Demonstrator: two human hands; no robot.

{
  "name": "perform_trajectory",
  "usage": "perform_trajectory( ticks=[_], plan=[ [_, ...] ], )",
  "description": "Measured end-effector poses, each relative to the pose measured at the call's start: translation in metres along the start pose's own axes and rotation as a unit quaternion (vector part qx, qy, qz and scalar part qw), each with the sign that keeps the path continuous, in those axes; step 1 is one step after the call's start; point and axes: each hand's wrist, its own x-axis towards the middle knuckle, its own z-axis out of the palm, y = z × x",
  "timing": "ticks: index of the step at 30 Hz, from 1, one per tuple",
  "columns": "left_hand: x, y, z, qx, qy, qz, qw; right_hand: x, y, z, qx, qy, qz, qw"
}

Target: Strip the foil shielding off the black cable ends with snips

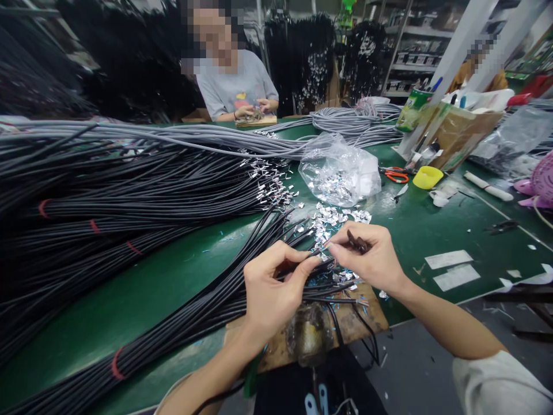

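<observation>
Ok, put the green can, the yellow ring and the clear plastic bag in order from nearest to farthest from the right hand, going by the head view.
From the right hand:
1. Clear plastic bag: just beyond the hand, slightly left.
2. Yellow ring: ahead and to the right.
3. Green can: farther back, beyond the yellow ring.

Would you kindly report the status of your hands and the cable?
Left hand pinching black cable. Right hand at its end, also holding dark tool. Foil scraps close by.
</observation>
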Motion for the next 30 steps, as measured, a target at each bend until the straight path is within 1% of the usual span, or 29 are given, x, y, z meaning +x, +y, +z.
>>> perform_trajectory(
  ticks=[2,3,5,6,8,9,10,11,12,13,14,17,19,21,24,27,30],
  plan=[
    [-0.001,-0.001,0.000,0.006,-0.002,0.005,1.000,0.000,0.002,0.000,0.016,0.011,0.011,1.000],
    [-0.001,-0.001,0.001,0.008,-0.003,0.007,1.000,0.000,0.003,0.001,0.043,0.011,0.029,0.999],
    [-0.001,-0.002,0.001,0.007,-0.003,0.010,1.000,0.001,0.007,0.003,0.139,-0.008,0.101,0.985],
    [0.000,-0.002,0.001,0.002,-0.001,0.008,1.000,0.002,0.009,0.005,0.201,-0.025,0.151,0.968],
    [0.001,-0.003,0.002,-0.016,-0.007,0.001,1.000,0.004,0.013,0.008,0.305,-0.066,0.249,0.917],
    [0.002,-0.003,0.001,-0.027,-0.018,-0.003,0.999,0.005,0.014,0.009,0.336,-0.090,0.288,0.892],
    [0.002,-0.003,0.001,-0.037,-0.033,-0.007,0.999,0.006,0.016,0.010,0.352,-0.114,0.315,0.874],
    [0.003,-0.003,0.001,-0.045,-0.049,-0.011,0.998,0.006,0.017,0.011,0.356,-0.134,0.331,0.864],
    [0.004,-0.002,0.000,-0.051,-0.061,-0.015,0.997,0.007,0.018,0.012,0.350,-0.142,0.334,0.863],
    [0.004,-0.002,-0.001,-0.054,-0.068,-0.021,0.996,0.007,0.019,0.012,0.337,-0.136,0.323,0.874],
    [0.005,-0.001,-0.001,-0.056,-0.069,-0.028,0.996,0.007,0.019,0.011,0.317,-0.118,0.297,0.893],
    [0.005,0.000,-0.002,-0.061,-0.063,-0.056,0.995,0.005,0.015,0.006,0.208,-0.044,0.166,0.963],
    [0.005,0.000,-0.002,-0.064,-0.064,-0.071,0.993,0.002,0.010,0.003,0.128,-0.023,0.089,0.988],
    [0.005,0.001,-0.002,-0.064,-0.063,-0.077,0.993,0.001,0.006,0.002,0.073,-0.012,0.035,0.997],
    [0.005,0.001,-0.001,-0.053,-0.060,-0.074,0.994,-0.001,0.003,0.004,0.034,0.005,-0.019,0.999],
    [0.003,0.000,-0.001,-0.043,-0.059,-0.070,0.995,-0.002,0.004,0.007,0.015,0.029,-0.050,0.998],
    [0.002,-0.001,0.000,-0.046,-0.058,-0.071,0.995,-0.002,0.004,0.008,-0.005,0.033,-0.067,0.997]
  ],
)
